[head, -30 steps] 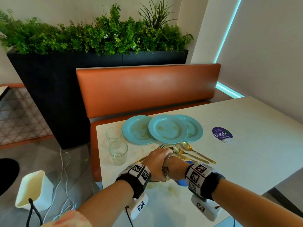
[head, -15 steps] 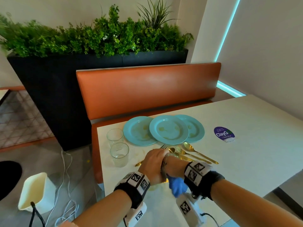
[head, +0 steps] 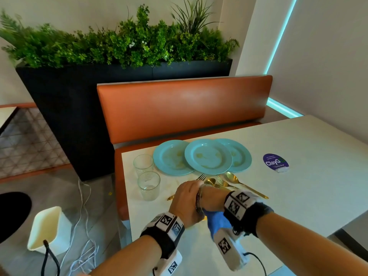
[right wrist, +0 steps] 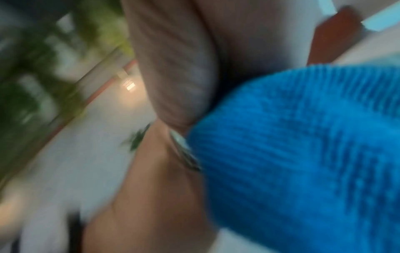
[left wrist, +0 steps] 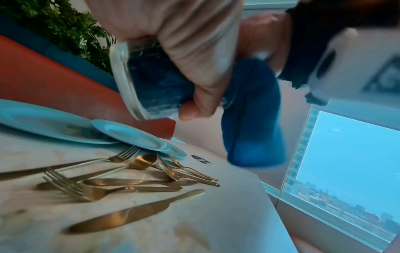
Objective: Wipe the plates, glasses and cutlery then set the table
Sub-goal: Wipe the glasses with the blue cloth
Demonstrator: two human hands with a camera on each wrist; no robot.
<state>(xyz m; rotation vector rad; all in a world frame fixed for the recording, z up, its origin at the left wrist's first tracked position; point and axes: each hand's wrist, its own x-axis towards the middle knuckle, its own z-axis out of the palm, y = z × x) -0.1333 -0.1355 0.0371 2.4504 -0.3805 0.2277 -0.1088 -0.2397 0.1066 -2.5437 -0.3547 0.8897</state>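
My left hand (head: 186, 203) grips a clear glass (head: 199, 198) on its side above the table's near left part. In the left wrist view its fingers (left wrist: 194, 59) wrap the glass (left wrist: 147, 82). My right hand (head: 213, 198) holds a blue cloth (head: 217, 222) pushed into the glass's mouth, with its fingertips hidden inside. The cloth's loose end (left wrist: 255, 111) hangs below. The right wrist view is blurred and shows the cloth (right wrist: 303, 154) against the glass rim (right wrist: 184, 154). Three stained teal plates (head: 208, 156) overlap at the back. Two glasses (head: 149, 185) stand to their left. Gold cutlery (head: 235, 182) lies in a loose pile (left wrist: 129, 184).
An orange bench (head: 183, 108) and a black planter (head: 79, 100) stand behind the table (head: 308, 176). A purple sticker (head: 275, 162) lies to the right of the plates. A white bin (head: 49, 230) and cables (head: 83, 216) are on the floor to the left.
My right wrist has turned with the cloth in the glass, and more of the cloth's loose end now hangs below it. My left hand keeps its grip on the glass.
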